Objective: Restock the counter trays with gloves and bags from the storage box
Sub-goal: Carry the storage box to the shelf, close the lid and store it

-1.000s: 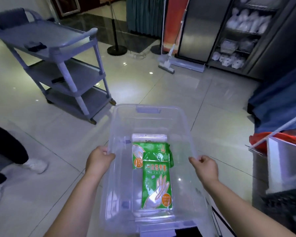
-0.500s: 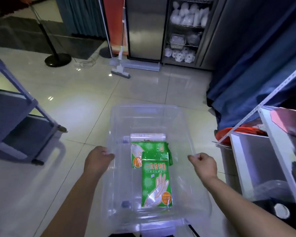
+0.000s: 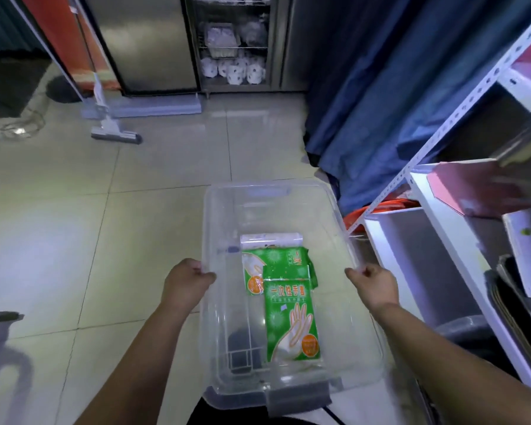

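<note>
Since a second ago you have turned right with the box (image 3: 215, 191): the grey cart has slid off to the left, and the white shelf (image 3: 442, 179) now fills the right edge. Your hands have not shifted on the box. Your left hand (image 3: 187, 282) grips the left long rim, fingers curled round it. Your right hand (image 3: 374, 286) grips the right rim the same way. You hold the box above the tiled floor (image 3: 135, 225), its right side near the shelf's front post.

Inside, a green glove pack (image 3: 292, 320) lies flat on the base toward you. It overlaps a second pack (image 3: 276, 265) just beyond it. A clear bag pack (image 3: 270, 240) lies against the far edge of that one.

A blue curtain (image 3: 380, 102) hangs past the shelf. A mop (image 3: 114, 130) stands on the floor at far left, and a steel cabinet (image 3: 141, 41) is behind it.
</note>
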The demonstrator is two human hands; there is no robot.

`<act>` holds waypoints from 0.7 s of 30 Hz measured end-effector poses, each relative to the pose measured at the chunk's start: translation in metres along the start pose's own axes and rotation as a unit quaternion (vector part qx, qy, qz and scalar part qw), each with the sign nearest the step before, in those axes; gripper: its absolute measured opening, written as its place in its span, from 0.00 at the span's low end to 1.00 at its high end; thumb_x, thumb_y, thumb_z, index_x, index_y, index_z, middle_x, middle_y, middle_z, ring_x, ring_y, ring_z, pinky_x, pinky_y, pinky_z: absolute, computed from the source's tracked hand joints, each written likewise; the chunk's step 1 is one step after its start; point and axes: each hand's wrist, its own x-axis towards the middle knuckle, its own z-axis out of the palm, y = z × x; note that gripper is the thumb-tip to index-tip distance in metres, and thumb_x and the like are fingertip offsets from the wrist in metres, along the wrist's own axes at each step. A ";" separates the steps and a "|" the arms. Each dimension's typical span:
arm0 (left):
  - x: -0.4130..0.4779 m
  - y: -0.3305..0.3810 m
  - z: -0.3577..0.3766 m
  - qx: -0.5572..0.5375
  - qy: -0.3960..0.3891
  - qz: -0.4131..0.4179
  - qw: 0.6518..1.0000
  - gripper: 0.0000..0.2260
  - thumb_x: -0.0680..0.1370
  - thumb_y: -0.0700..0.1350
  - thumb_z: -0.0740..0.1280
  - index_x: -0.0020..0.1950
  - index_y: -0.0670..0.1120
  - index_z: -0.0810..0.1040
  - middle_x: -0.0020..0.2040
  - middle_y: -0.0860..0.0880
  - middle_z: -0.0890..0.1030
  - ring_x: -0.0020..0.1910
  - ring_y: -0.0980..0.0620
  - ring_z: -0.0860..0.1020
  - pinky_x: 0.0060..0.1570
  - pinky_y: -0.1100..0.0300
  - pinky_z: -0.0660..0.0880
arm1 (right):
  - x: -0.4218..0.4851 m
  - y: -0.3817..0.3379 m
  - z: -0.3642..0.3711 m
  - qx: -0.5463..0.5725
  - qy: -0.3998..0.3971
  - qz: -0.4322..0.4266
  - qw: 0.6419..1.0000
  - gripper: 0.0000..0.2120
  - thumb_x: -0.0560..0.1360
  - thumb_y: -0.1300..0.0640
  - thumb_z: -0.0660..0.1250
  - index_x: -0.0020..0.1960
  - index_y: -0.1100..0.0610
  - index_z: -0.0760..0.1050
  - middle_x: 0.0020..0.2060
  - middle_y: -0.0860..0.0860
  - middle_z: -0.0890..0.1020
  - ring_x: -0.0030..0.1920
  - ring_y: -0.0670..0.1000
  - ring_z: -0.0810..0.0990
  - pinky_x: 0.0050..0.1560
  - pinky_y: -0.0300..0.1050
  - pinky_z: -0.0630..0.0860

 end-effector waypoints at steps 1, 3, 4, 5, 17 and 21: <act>0.019 0.011 0.005 0.008 -0.019 0.002 1.000 0.10 0.66 0.42 0.72 0.31 0.51 0.72 0.31 0.47 0.81 0.33 0.48 0.79 0.35 0.61 0.71 | 0.012 -0.005 0.000 -0.005 0.009 0.012 1.000 0.15 0.68 0.52 0.72 0.27 0.53 0.70 0.25 0.46 0.75 0.30 0.50 0.74 0.34 0.43 0.68; 0.055 0.030 0.016 0.026 -0.058 0.001 0.998 0.08 0.66 0.43 0.72 0.35 0.50 0.74 0.33 0.47 0.82 0.34 0.48 0.80 0.36 0.60 0.72 | 0.035 -0.015 -0.001 -0.025 0.018 0.037 0.999 0.15 0.69 0.51 0.71 0.28 0.52 0.70 0.26 0.46 0.75 0.32 0.52 0.74 0.36 0.43 0.68; 0.072 0.039 0.022 0.041 -0.074 0.005 0.996 0.06 0.66 0.44 0.72 0.37 0.48 0.75 0.33 0.47 0.82 0.34 0.48 0.80 0.35 0.61 0.71 | 0.047 -0.020 0.000 -0.038 0.019 0.044 0.998 0.15 0.69 0.51 0.71 0.28 0.52 0.70 0.26 0.46 0.75 0.32 0.53 0.74 0.35 0.43 0.67; 0.088 0.047 0.027 0.057 -0.088 0.007 0.994 0.07 0.67 0.44 0.72 0.40 0.47 0.76 0.34 0.48 0.82 0.34 0.49 0.80 0.33 0.62 0.70 | 0.060 -0.025 0.002 -0.050 0.021 0.049 0.997 0.15 0.70 0.52 0.70 0.28 0.52 0.69 0.25 0.46 0.74 0.32 0.54 0.74 0.35 0.43 0.66; 0.231 0.058 0.152 0.159 -0.176 -0.044 0.970 0.11 0.68 0.42 0.72 0.46 0.42 0.74 0.37 0.45 0.81 0.35 0.46 0.81 0.41 0.51 0.80 | 0.218 0.022 0.065 -0.129 -0.049 0.101 0.985 0.20 0.72 0.50 0.69 0.27 0.52 0.63 0.24 0.48 0.69 0.29 0.50 0.70 0.27 0.40 0.61; 0.281 0.023 0.230 0.152 -0.175 -0.074 0.970 0.09 0.68 0.41 0.73 0.41 0.44 0.73 0.33 0.45 0.80 0.29 0.47 0.79 0.39 0.48 0.80 | 0.288 0.082 0.114 -0.142 -0.071 0.127 0.979 0.19 0.72 0.48 0.68 0.28 0.51 0.65 0.26 0.48 0.71 0.31 0.52 0.72 0.31 0.40 0.64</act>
